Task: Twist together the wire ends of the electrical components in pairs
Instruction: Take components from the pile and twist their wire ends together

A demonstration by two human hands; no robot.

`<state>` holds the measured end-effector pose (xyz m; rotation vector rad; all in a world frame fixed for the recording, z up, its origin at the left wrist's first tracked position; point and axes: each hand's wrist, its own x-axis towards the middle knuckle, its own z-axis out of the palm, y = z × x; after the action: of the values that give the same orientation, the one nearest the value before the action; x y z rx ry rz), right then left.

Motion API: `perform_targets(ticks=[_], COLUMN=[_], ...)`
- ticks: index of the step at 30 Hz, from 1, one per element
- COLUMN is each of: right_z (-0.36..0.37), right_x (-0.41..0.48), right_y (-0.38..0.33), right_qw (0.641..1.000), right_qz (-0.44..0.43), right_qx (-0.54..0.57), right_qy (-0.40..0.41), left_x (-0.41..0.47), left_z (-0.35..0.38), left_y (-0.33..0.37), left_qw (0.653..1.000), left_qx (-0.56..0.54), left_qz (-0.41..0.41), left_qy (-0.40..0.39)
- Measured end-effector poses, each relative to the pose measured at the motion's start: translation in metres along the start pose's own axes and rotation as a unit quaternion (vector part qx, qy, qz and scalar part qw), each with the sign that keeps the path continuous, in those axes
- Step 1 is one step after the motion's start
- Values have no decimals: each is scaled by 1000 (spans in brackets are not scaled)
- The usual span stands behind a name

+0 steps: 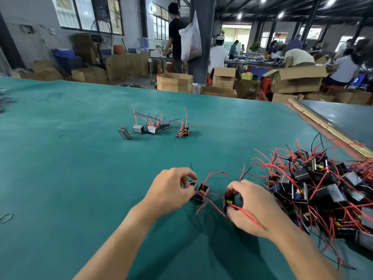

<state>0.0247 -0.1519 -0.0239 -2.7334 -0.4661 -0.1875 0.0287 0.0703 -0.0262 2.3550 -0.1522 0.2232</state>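
My left hand [171,188] grips a small black component [200,192] with red and black wires, low on the green table [80,148]. My right hand [250,207] holds a second black component [228,200] close beside it, fingers curled round its body and red wires trailing over the hand. The two components sit a short gap apart, and a red wire runs between them. Thin wire ends [218,173] stick up between the hands.
A big heap of black components with red wires [319,184] lies at the right. A cluster of grey components [147,127] and one small black piece [183,132] lie mid-table. A rubber band [6,217] lies at the left edge. People and cardboard boxes stand beyond.
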Motion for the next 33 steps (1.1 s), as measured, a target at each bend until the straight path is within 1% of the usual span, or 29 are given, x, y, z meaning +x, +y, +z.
perform_targets(ticks=[1, 3, 6, 9, 12, 13, 16, 18, 21, 23, 27, 30, 31, 33], right_z=[0, 0, -3, -8, -8, -7, -4, -5, -6, -7, -6, -8, -9, -11], right_x=[0, 1, 1, -1, -1, -2, -3, -5, -4, -4, -2, -3, -3, -4], right_y=[1, 1, 0, 2, 5, 5, 2, -1, 0, -1, -1, -3, -3, -4], right_qw=[1000, 999, 998, 995, 994, 996, 999, 999, 998, 998, 998, 998, 997, 995], right_qz=[6, 26, 52, 76, 81, 73, 12, -19, -47, -39, -37, -42, -43, -46], right_qx=[-8, -27, -22, -22, -35, -34, -29, -20, 23, 36, 42, 36, 40, 58], right_qy=[6, 9, 34, 61, 58, 47, -6, -30, -46, -42, -31, -35, -42, -74], left_x=[-1, -3, -4, -5, -4, -4, -5, -4, -3, -3, -3, -1, -1, -1], left_z=[1, 6, 11, 7, 3, 2, 2, 0, 0, 1, 2, 2, 2, 4], left_y=[0, 1, 4, 3, 2, 3, 2, 2, 3, 4, 1, -1, -2, -5], left_qw=[999, 997, 993, 997, 997, 995, 993, 995, 998, 997, 993, 988, 988, 995], left_qx=[20, 18, 50, 53, 73, 84, 99, 76, 10, -17, -26, -44, -54, -37], left_qz=[27, 67, 103, 58, 15, 1, -26, -37, -51, -56, -80, -83, -81, -66], left_qy=[-9, -35, -35, -6, 35, 45, 54, 51, 44, 53, 89, 120, 116, 66])
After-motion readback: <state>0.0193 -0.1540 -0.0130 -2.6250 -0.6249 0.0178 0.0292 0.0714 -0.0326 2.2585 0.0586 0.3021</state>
